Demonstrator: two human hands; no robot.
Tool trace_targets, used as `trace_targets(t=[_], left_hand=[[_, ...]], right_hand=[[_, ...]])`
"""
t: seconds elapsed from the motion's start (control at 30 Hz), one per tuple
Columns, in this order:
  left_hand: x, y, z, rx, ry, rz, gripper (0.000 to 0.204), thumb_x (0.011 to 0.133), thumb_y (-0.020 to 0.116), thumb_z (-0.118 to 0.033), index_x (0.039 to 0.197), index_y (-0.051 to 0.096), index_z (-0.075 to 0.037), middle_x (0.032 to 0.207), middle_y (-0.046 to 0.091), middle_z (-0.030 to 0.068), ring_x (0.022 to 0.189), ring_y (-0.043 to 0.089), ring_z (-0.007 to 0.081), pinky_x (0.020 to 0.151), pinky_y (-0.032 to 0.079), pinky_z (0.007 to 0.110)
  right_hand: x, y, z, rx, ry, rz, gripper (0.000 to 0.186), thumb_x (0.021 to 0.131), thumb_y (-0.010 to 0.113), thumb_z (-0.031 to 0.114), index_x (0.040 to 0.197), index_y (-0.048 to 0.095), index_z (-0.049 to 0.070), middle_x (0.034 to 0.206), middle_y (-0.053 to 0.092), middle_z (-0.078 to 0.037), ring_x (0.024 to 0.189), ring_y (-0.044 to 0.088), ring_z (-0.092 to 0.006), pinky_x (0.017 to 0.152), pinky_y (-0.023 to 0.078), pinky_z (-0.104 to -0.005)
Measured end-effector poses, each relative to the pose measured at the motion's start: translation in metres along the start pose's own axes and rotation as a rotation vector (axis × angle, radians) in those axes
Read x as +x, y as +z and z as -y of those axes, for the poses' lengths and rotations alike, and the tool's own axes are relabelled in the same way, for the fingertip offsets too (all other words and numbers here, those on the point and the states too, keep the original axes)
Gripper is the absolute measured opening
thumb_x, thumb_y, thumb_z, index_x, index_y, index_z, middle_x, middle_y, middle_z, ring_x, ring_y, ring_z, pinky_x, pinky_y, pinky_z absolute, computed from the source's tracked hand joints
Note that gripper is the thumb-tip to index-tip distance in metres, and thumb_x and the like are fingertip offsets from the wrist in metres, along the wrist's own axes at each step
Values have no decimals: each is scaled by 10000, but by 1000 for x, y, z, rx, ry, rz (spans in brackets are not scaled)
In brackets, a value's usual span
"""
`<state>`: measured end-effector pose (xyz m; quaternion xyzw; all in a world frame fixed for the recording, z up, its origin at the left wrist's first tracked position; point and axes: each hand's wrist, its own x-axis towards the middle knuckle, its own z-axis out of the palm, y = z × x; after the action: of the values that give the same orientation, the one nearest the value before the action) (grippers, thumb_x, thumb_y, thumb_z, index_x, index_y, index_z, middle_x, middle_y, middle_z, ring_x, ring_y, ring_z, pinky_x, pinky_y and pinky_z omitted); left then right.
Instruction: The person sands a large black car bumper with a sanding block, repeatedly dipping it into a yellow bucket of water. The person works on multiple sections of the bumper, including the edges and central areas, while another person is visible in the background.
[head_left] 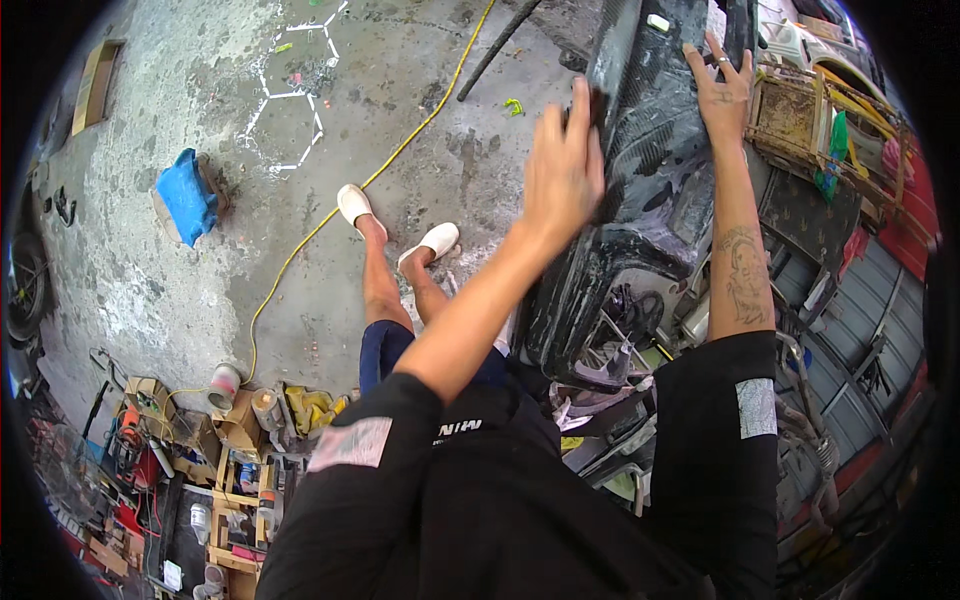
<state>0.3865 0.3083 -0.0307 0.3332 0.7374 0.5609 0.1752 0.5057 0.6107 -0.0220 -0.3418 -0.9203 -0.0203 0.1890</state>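
A large black car body part [640,160], seemingly a bumper, stands close in front of me on the right, smeared with pale dust. Some of its surface shows a woven, carbon-like pattern. My left hand [565,170], slightly blurred, is at its left edge, with the fingers closed around a small dark block [598,105] that is mostly hidden. Farther up on the right, my right hand [724,95] rests on the part with its fingers spread and nothing held. A small whitish piece [657,22] lies on top of the part near its far end.
A yellow cable [410,140] crosses the concrete floor beside my feet. Left of it lies a blue-covered bundle [187,197]. Boxes, cans and a wooden rack [225,500] crowd the lower left. A rusty frame [790,115] and metal scrap stand on the right.
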Motion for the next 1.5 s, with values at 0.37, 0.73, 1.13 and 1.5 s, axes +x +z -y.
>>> trace_targets(t=[0.37,0.73,1.13,1.5], left_hand=[[27,4,13,14,266,8,629,947,669,-29,1556,516,-76,952,527,201,831,567,381,750,505,434],[37,9,13,69,192,5,630,949,676,-51,1558,512,-49,975,577,192,841,582,332,766,498,420],[83,7,55,55,201,-18,640,976,716,-117,1567,483,-36,1106,644,186,926,638,300,844,527,388],[64,8,20,160,458,246,641,900,701,44,1517,589,-88,1025,631,188,895,612,323,819,502,381]], right_hand=[[7,-36,69,0,418,33,518,909,759,465,1388,711,273,1654,374,-245,1417,489,-449,1152,441,-496],[5,-36,68,6,453,4,477,896,748,472,1349,735,321,1672,367,-209,1439,452,-477,1186,404,-505],[14,-37,84,67,510,18,481,885,740,493,1345,730,353,1696,332,-176,1466,419,-487,1188,397,-568],[6,-33,65,45,468,-43,483,870,764,458,1329,745,305,1668,370,-207,1415,462,-515,1166,434,-531]])
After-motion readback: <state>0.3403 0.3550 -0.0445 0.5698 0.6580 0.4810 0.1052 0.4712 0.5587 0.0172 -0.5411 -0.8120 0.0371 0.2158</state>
